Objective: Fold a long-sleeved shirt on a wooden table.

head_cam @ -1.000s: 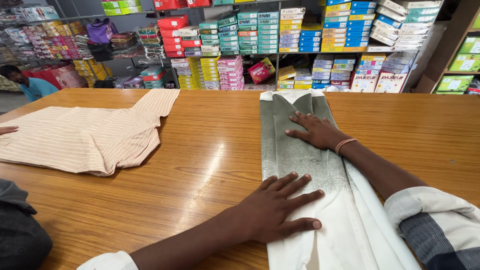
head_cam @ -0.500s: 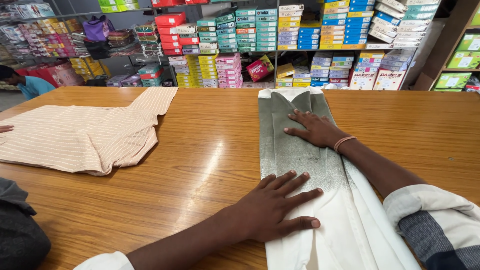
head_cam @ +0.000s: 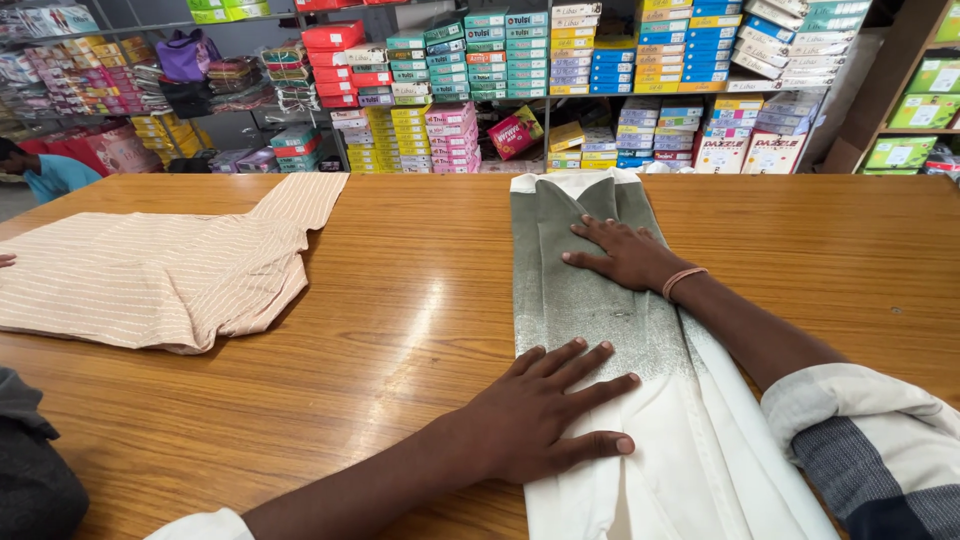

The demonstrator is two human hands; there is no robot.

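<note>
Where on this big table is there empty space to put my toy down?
Bare wood shows between the striped shirt and the grey-green folded cloth, and on the table right of that cloth. The cloth itself is taken: the left hand and the right hand lie flat on it.

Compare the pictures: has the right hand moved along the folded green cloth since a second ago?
No. The right hand rests flat at the same spot on the folded green cloth, equally far from its far white edge.
</note>
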